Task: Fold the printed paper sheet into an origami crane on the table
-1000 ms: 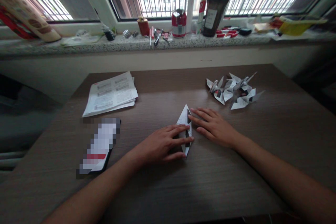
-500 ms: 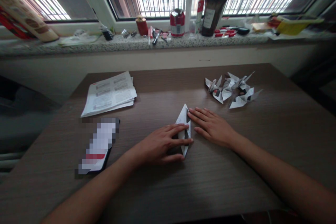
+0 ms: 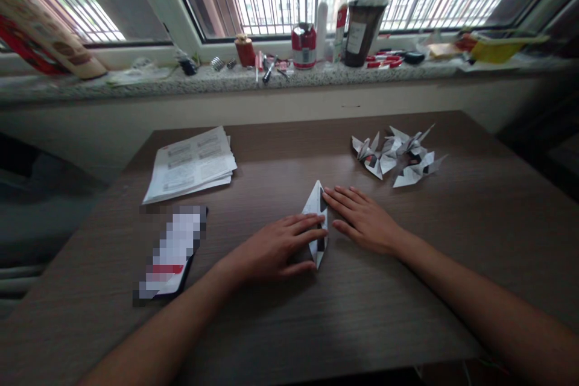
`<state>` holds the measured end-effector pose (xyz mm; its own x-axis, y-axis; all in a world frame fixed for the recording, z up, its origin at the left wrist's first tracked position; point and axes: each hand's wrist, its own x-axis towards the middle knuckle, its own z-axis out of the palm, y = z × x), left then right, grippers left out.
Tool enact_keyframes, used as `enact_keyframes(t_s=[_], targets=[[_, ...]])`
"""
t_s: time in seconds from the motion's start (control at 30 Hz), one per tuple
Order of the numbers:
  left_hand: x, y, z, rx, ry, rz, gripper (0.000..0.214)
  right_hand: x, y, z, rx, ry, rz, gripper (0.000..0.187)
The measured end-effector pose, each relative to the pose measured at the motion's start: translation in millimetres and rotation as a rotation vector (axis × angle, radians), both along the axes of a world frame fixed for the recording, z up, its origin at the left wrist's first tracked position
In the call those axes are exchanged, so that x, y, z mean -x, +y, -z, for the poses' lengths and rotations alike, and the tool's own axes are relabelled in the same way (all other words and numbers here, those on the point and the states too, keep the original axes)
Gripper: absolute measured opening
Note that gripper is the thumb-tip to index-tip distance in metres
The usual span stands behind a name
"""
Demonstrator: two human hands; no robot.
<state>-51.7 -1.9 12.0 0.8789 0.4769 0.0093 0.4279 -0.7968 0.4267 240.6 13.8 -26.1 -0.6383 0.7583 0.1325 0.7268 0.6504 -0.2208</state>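
Observation:
A folded piece of printed paper [image 3: 312, 202], long and diamond-shaped with a dark strip, lies on the brown table in front of me. My left hand [image 3: 283, 247] rests across its left side, fingers spread and laid over its middle and lower part, hiding some of it. My right hand [image 3: 364, 220] lies flat to the right of the paper, with its fingertips at the upper right edge and the thumb apart from the other fingers. Several folded paper cranes [image 3: 409, 148] sit in a cluster at the back right.
A stack of printed sheets [image 3: 194, 160] lies at the back left, with a phone [image 3: 174, 253] nearer, its screen pixelated. On the granite sill [image 3: 212, 84] stand a red can [image 3: 303, 47], a dark drink cup [image 3: 362, 30], a bottle and a yellow basket [image 3: 497, 48].
My left index and middle fingers have drawn back slightly to the left over the paper. My right hand stays almost still. The view has shifted a little.

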Motion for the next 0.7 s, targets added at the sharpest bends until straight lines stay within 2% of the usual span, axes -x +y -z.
enact_keyframes(t_s=[0.27, 0.47, 0.7], targets=[[0, 4, 9.6, -0.105, 0.055, -0.036, 0.064, -6, 0, -6.0, 0.05, 0.151, -0.029, 0.053], [-4, 2, 13.8, -0.189, 0.055, -0.133, 0.058, -3, -6, -14.8, 0.023, 0.254, -0.059, 0.044], [-9, 1, 11.1, -0.193, -0.005, -0.166, 0.049, 7, -12, -11.4, -0.009, 0.201, -0.162, 0.046]])
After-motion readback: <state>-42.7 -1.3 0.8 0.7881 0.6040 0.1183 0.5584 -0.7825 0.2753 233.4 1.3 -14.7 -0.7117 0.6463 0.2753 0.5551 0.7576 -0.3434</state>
